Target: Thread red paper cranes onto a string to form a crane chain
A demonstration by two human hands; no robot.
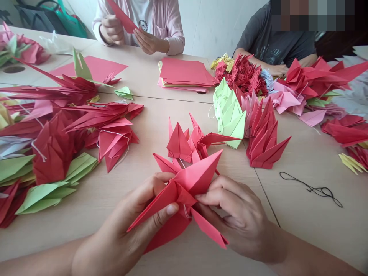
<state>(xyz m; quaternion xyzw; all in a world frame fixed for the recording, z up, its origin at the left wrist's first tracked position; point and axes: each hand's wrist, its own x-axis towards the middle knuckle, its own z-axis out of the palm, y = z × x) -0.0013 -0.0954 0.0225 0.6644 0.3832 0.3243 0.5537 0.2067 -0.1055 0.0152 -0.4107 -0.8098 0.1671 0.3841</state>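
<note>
Bare table (161, 126) strip ahead; L hand (126, 226) + R hand (238, 218) both pinched on red crane (186, 184).

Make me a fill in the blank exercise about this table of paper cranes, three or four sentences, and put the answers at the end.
1. Both the left hand and the right hand hold a folded paper crane coloured ____.
2. The loose thread on the table is ____.
3. Across the table, a person in a pink top holds one red ____.
4. The stack of flat paper lies ____ the person in pink.

Answers: red; black; sheet; in front of
</note>
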